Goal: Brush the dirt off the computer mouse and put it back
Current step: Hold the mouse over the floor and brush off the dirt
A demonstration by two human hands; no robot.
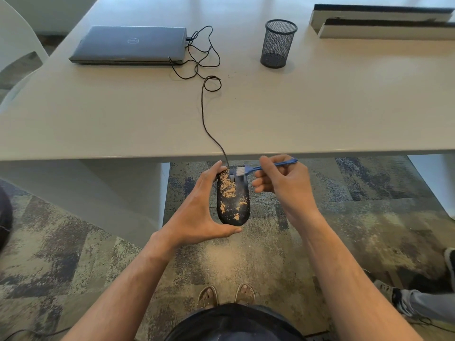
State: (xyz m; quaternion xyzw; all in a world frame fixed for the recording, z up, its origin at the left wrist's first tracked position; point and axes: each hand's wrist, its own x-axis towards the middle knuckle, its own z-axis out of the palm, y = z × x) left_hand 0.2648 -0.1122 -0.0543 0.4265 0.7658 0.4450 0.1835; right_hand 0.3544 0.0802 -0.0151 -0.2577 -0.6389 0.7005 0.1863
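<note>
left hand (197,212) grips oval black plastic computer mouse (234,200), speckled with tan grainy dirt (229,188), held below the grey table (246,114) edge. right hand (283,183) pinches thin blue plastic brush (256,167), white bristles on the mouse's front. left fingers partly hidden behind mouse.

A person with bare forearms and no sleeves in view wears a dark garment (234,323) and tan open-toed strap sandals (225,294).
</note>
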